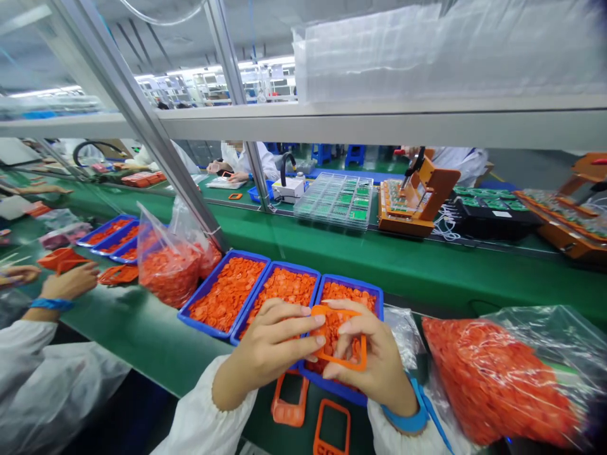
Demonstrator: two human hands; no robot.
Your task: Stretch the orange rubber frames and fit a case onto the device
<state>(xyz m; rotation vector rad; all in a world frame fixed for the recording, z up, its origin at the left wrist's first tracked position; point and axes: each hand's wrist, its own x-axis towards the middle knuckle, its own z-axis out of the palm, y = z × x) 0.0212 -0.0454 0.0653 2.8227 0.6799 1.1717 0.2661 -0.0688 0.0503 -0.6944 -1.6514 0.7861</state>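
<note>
Over the right-hand blue tray [379,297], both hands hold one orange plastic frame [363,355] with a large rectangular opening. My left hand [265,347] pinches its left side with fingers stretched across the edge. My right hand [374,354] grips the right side, with fingertips curled into the opening; a small piece there cannot be made out. Small orange pieces fill this tray, the middle blue tray [317,273] and the left blue tray [183,314]. Below my hands, an orange housing [289,414] and another orange housing [318,420] lie on the green table.
A big bag of orange pieces [497,379] lies at right; another bag [168,268] stands left of the trays. A co-worker's hand [71,281] holds orange parts at far left. A metal post [156,139] rises behind. Orange fixtures [408,208] stand on the far line.
</note>
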